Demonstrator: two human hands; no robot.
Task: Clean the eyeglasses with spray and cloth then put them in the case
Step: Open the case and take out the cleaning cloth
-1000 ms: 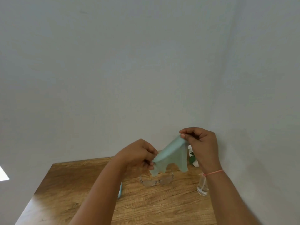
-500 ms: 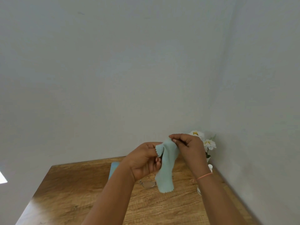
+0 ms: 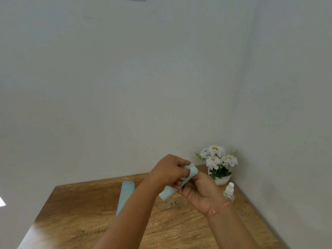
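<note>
Cloth point(image 3: 190, 171), more bunched now, between fingers point(image 3: 182, 164)

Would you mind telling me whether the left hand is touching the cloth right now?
Touching. The head view shows the left hand pinching the cloth at its upper end, with its fingers curled onto the fabric.

One cloth point(image 3: 192, 171), one pair of eyeglasses point(image 3: 164, 205) (partly hidden), one case point(image 3: 125, 194), one spray bottle point(image 3: 229, 192), one flowerpot point(image 3: 222, 181)

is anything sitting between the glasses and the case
Nothing visible on the table does. The eyeglasses lie just right of the case, with wood showing between them; the left forearm crosses above that gap and hides part of it. The spray bottle stands right of the eyeglasses.
</note>
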